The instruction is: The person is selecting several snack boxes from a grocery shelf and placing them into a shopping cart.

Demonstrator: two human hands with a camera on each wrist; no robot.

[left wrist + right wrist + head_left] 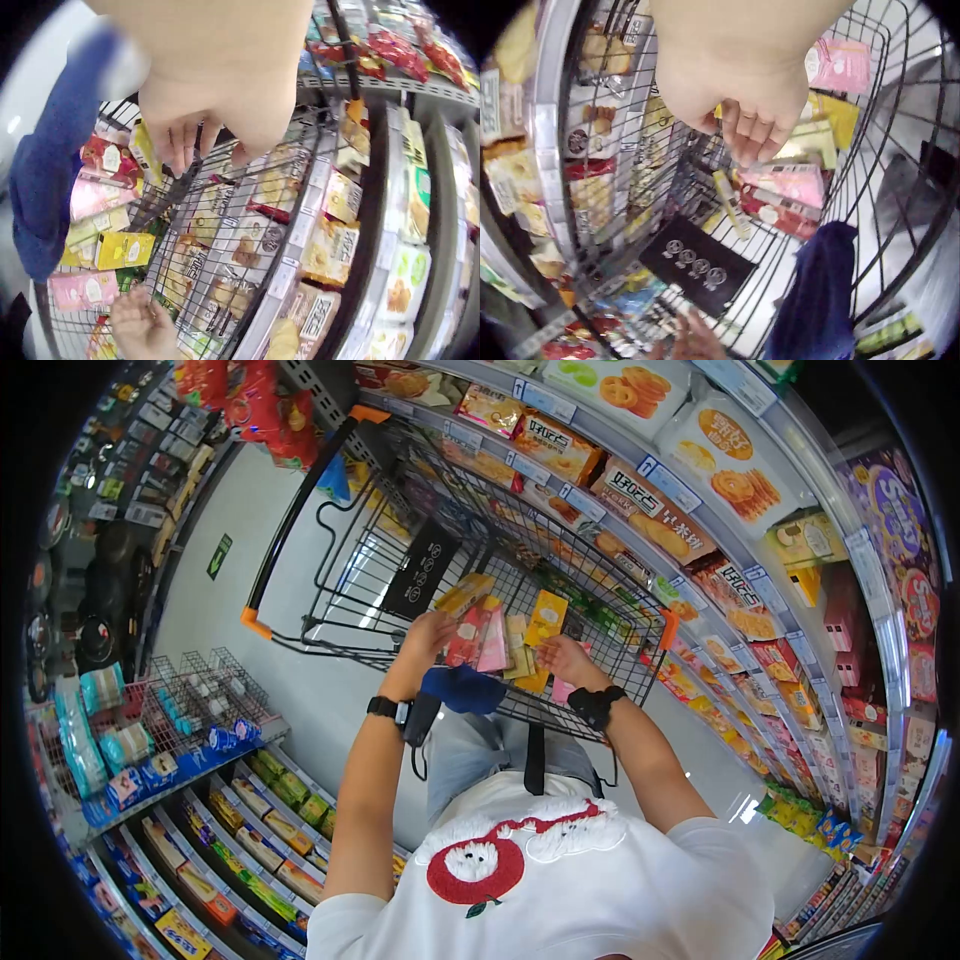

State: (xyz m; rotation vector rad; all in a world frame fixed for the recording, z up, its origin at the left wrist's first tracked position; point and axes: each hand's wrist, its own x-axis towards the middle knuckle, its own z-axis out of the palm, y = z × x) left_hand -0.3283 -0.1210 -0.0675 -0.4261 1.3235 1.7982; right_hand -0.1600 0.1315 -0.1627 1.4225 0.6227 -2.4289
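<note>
Both hands are over a black wire shopping cart (345,600) with several small boxes inside. My left hand (430,635) has relaxed fingers beside a yellow box (465,595) that stands tilted; in the right wrist view a gap separates them. Loosely bent and holding nothing, the fingers of my right hand (568,663) hang near another yellow box (547,618). Between the hands lie a red box (466,638), a pink box (494,644) and a pale yellow-green box (518,650). A second pink box (84,290) lies at the near end.
Navy cloth (462,688) hangs at the cart's near side. Shelves of packaged biscuits (655,510) run close along the right. A black panel (697,264) with white symbols is on the cart. Low shelves and a wire rack (205,695) stand at left.
</note>
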